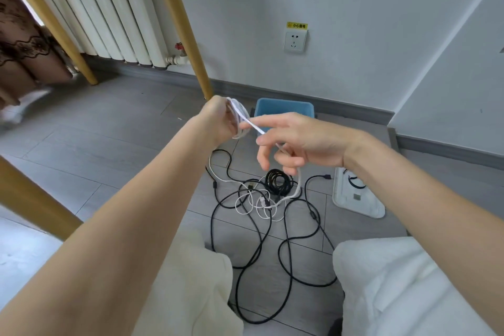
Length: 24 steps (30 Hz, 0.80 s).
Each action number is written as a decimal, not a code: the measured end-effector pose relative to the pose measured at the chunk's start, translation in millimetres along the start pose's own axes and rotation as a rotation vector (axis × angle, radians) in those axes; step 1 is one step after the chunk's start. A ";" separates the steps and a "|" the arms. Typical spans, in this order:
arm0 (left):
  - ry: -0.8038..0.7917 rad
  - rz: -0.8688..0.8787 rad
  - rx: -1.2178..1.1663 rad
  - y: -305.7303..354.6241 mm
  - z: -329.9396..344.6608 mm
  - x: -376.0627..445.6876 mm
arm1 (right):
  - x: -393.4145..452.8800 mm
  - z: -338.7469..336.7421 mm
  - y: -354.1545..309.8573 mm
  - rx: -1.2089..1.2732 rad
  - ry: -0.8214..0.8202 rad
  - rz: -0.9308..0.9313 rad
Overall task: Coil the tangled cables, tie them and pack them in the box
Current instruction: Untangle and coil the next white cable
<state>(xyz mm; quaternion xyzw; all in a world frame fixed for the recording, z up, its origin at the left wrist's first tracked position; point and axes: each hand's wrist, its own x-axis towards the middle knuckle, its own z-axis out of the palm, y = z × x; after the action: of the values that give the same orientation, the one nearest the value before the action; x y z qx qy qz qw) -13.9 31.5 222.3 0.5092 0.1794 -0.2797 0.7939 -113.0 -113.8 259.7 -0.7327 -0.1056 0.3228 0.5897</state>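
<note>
While the left hand (218, 120) grips a coiled white cable (241, 117) before the blue box (285, 108), the right hand (302, 139) curls its lower fingers round the trailing length. Nearer than the box, its contents hidden, lie tangled cables (256, 202); a white tray (362, 204) beside it holds a black loop (356, 183).

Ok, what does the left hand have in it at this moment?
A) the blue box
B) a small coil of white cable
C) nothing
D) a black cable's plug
B: the left hand grips the white cable, wound into a small coil, and its loose run passes through the fingers of the right hand down to the floor.
</note>
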 end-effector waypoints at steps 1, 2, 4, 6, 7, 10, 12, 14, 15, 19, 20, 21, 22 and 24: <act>-0.001 0.040 -0.099 8.2 -4.4 1.8 | -0.8 -3.2 1.6 -0.018 -0.022 0.004; -0.028 0.075 -0.181 14.5 -7.9 2.0 | -1.3 -7.8 4.3 -0.029 -0.034 0.008; -0.115 0.112 -0.235 22.3 -6.7 -6.6 | -1.9 -15.0 10.9 -0.072 -0.049 0.017; -0.222 0.148 -0.235 25.5 1.6 -18.1 | -2.1 -16.4 18.0 -0.147 -0.096 0.044; -0.284 0.152 -0.241 26.2 6.8 -23.9 | -2.1 -14.5 22.1 -0.180 -0.147 0.083; -0.436 0.082 -0.134 22.5 20.9 -39.7 | 1.9 -2.1 37.9 -0.372 -0.256 0.275; -0.500 -0.014 0.056 14.8 25.9 -44.6 | 9.0 -1.4 50.6 -0.654 -0.084 0.312; -0.588 -0.129 0.279 5.7 26.5 -44.0 | 14.5 -15.7 55.8 -0.917 0.205 0.270; -0.634 -0.184 0.390 1.7 24.8 -43.3 | 15.1 -24.0 54.1 -0.958 0.328 0.258; -0.584 -0.313 0.817 -13.6 23.8 -43.0 | 2.8 -48.8 32.1 -0.741 0.542 0.133; -0.521 -0.332 0.889 -16.5 21.8 -42.8 | 0.1 -50.1 28.6 -0.614 0.579 0.084; -0.475 -0.346 0.919 -18.4 19.1 -40.6 | -2.3 -49.7 26.2 -0.490 0.596 0.048; -0.441 -0.343 0.899 -18.5 16.3 -36.8 | -3.9 -47.0 23.5 -0.375 0.572 0.022; -0.369 -0.280 0.791 -14.9 11.8 -24.6 | -3.2 -39.1 19.8 -0.151 0.436 -0.011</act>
<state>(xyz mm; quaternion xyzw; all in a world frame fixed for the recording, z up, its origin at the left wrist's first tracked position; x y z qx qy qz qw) -42.4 22.3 230.7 0.6858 -0.0184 -0.5170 0.5120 -96.5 -152.2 246.1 -0.8265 -0.0035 0.1447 0.5440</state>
